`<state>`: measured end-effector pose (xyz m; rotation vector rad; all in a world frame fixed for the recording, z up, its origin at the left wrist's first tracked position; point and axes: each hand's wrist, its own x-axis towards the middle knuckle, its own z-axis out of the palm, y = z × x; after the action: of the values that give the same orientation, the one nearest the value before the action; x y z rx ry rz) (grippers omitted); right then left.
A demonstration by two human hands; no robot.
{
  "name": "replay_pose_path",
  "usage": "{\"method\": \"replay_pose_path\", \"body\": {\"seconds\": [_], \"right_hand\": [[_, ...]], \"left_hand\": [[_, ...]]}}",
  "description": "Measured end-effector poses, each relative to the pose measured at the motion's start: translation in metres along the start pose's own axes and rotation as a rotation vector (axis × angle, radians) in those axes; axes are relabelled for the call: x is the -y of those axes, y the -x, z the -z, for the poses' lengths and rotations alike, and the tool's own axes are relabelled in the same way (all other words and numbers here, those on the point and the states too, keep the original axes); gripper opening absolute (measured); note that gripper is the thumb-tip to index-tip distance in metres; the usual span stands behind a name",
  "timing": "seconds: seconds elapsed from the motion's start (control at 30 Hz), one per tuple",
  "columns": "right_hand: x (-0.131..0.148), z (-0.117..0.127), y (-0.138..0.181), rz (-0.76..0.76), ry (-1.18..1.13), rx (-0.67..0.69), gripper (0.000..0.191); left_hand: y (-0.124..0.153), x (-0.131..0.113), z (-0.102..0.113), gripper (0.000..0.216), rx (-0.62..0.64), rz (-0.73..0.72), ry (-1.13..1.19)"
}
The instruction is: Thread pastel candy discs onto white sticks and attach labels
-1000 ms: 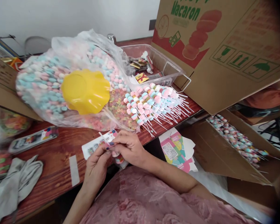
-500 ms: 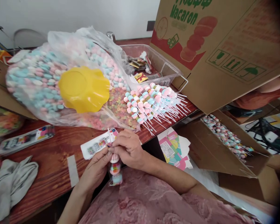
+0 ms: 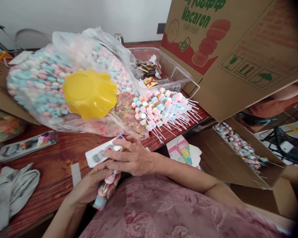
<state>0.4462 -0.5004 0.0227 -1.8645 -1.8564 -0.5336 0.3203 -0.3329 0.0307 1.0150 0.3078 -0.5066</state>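
My left hand (image 3: pixel 94 183) is closed around a wrapped candy skewer (image 3: pixel 103 193) that points down toward my lap. My right hand (image 3: pixel 129 157) reaches left over it, fingers stretched out, fingertips resting on a white printed label strip (image 3: pixel 95 155) at the table's front edge. Beyond my hands lies a pile of pastel candy skewers (image 3: pixel 159 107) with white sticks fanning right.
A big clear bag of pastel candies (image 3: pixel 39 82) carries a yellow bowl (image 3: pixel 89 92). A clear tray (image 3: pixel 164 71) of small packets sits behind. A large "Macaron" carton (image 3: pixel 233 56) stands right, an open box of skewers (image 3: pixel 238 145) below. Grey cloth (image 3: pixel 12 191) lies left.
My left hand has dropped lower with the wrapped skewer, which now tilts down-left. My right hand has let go of it, opened and moved left onto the label strip.
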Motion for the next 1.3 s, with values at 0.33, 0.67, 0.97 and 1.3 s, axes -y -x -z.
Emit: {"method": "replay_pose_path", "body": {"seconds": [0.33,0.67,0.97,1.3], "right_hand": [[0.014,-0.002,-0.013,-0.322,-0.263,0.250,0.012],[0.023,-0.006,-0.014,-0.387,-0.200,0.102,0.014],[0.022,0.004,-0.002,0.065,-0.147,-0.021,0.020],[0.028,-0.022,-0.018,-0.420,-0.260,0.303,0.015]], "left_hand": [[0.010,-0.004,-0.006,0.036,-0.244,-0.160,-0.611],[0.011,-0.007,-0.009,0.035,-0.405,-0.277,-0.728],[0.017,0.008,0.009,0.041,0.000,0.070,-0.203],[0.015,0.019,0.011,0.021,-0.509,-0.681,-1.207]]}}
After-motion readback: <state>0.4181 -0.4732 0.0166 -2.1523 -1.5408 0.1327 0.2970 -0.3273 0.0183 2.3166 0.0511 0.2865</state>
